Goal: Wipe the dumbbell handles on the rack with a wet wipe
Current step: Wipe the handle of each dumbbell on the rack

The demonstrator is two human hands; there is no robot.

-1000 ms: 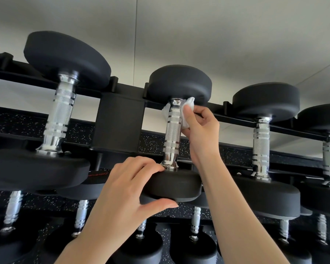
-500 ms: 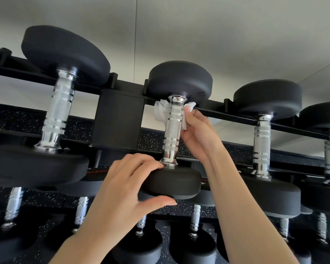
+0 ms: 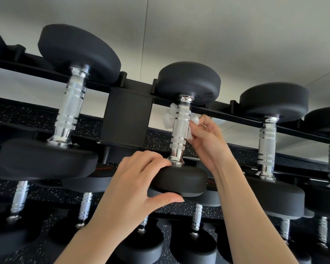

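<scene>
Middle dumbbell (image 3: 181, 130) up on the top bar of the black rack (image 3: 126, 115), between a bigger one on the left (image 3: 65, 103) and another on the right (image 3: 269, 141). Left hand (image 3: 133, 189) gripping the near black end, fingers on top, thumb under. Right hand (image 3: 208, 138) curled behind the shiny handle, pinching the white wet wipe (image 3: 170, 117) wrapped round its back. More dumbbells (image 3: 196, 220) on the lower rows.
</scene>
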